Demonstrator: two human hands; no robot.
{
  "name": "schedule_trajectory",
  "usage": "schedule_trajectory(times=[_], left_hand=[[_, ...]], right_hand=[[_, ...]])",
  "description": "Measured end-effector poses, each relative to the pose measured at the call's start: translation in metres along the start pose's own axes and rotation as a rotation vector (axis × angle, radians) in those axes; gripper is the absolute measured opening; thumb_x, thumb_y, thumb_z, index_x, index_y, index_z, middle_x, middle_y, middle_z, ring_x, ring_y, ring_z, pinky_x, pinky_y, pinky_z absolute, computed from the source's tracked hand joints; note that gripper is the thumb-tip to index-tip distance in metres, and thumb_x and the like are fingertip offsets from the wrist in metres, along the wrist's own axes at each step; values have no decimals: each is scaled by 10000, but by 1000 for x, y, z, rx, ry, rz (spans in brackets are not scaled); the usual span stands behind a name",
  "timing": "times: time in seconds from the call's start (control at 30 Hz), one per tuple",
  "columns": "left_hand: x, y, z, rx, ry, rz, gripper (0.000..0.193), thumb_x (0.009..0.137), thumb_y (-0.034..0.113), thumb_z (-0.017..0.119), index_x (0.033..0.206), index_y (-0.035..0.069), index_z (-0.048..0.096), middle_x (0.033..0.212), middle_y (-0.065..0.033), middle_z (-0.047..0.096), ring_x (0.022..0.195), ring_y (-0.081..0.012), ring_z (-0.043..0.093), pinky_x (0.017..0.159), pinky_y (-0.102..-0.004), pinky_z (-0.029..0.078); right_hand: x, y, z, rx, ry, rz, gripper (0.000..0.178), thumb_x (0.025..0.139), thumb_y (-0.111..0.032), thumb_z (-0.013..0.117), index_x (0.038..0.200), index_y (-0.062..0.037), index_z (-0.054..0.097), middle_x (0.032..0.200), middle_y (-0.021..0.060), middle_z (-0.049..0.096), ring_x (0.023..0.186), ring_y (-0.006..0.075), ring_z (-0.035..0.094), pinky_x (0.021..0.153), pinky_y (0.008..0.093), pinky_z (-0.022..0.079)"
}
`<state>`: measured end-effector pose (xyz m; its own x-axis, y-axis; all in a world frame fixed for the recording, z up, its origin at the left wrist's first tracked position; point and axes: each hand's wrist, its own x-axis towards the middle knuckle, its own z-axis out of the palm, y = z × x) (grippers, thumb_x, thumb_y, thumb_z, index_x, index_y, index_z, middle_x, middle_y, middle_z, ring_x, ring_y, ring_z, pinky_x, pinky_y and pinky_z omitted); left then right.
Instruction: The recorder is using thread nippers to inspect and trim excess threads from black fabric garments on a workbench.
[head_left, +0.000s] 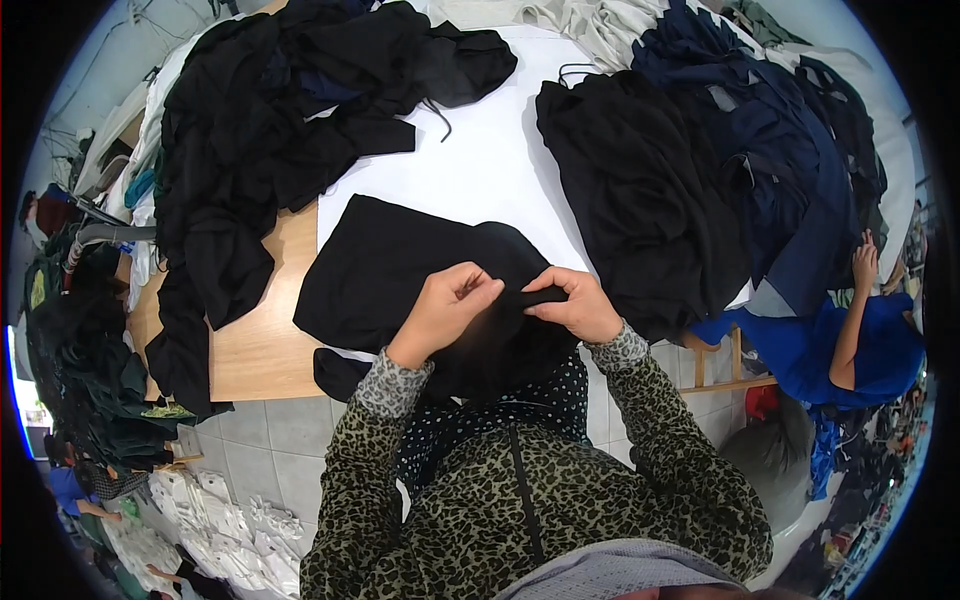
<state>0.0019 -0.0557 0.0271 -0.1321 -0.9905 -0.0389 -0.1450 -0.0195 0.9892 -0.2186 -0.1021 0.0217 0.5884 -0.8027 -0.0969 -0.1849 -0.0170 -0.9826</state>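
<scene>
a soft, matte black cloth garment (390, 265) is spread directly under and around the fingers, its broad panel laid out to the left of them and its near part draped over the table edge below them. a raised, narrow fold of it is clamped between the thumb and forefinger of the right hand (575, 303). the thumb and forefinger of the left hand (453, 308) are held together just beside that fold, above the cloth — whether anything thin is pinched there cannot be told.

beyond the fingers, a smooth white sheet (480, 155) is seen on the table, and a pale wooden tabletop (265, 335) is exposed to their left. farther off, past the fingers on the left, a loose heap of black garments (240, 110) is piled. to the right of the fingers, a thick stack of black cloth (640, 190) is placed, and beyond it a tumbled pile of navy blue garments (790, 170) is heaped. well apart from the fingers, at the far right, a co-worker's bare hand (865, 262) is raised beside the navy pile.
</scene>
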Motion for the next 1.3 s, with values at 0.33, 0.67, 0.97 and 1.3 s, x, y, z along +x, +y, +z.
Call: schedule_trajectory(times=[0.33,0.67,0.97,1.3], left_hand=[[-7,15,38,265,225,376,125,783,60,711,863,6,631,857,-23,558,576,-67,453,521,-217,386],[-6,3,30,199,169,142,361,754,170,757,1051,16,621,886,-67,631,630,-134,532,589,-260,453],[-9,-10,28,117,21,-9,358,750,43,708,1088,-2,601,903,-54,622,737,-86,567,651,-236,472],[-19,-6,28,-200,174,-18,258,748,-20,687,1000,-21,634,862,15,618,725,-22,513,642,-174,421]], right_hand=[[0,5,5,67,112,-100,197,730,1,696,918,12,639,853,39,656,805,84,601,725,212,476],[-2,10,1,194,126,51,177,736,-21,732,886,19,647,840,32,657,786,81,593,734,206,464],[-4,9,4,138,126,-40,191,726,14,726,904,14,657,848,39,671,769,76,604,700,205,480],[-6,-1,9,-166,264,-219,325,668,14,769,966,-5,641,870,54,661,764,94,616,698,226,496]])
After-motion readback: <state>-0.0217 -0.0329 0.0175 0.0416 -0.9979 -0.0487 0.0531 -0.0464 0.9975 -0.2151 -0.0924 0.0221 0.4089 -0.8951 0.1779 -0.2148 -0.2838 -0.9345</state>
